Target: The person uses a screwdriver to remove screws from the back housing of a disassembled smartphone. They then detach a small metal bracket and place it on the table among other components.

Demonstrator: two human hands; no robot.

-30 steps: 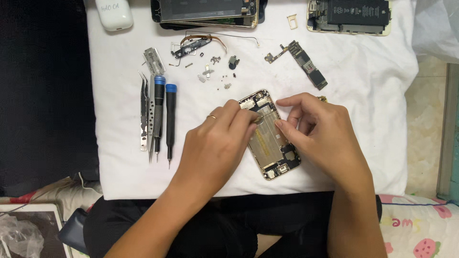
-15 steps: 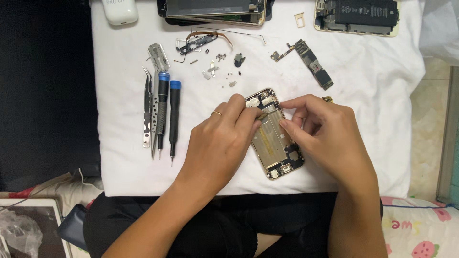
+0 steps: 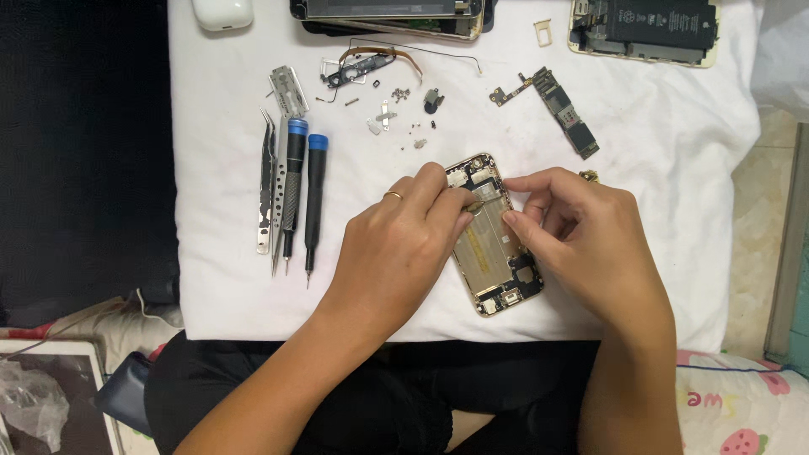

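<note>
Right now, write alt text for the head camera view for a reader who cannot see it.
Two bare hands, left hand and right hand, work over an opened gold phone shell on a white cloth. Two blue-capped screwdrivers, tweezers, small screws and a circuit board lie beyond.

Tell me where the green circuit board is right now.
The long green circuit board lies on the white cloth at upper right in the head view, beyond the right hand.
</note>
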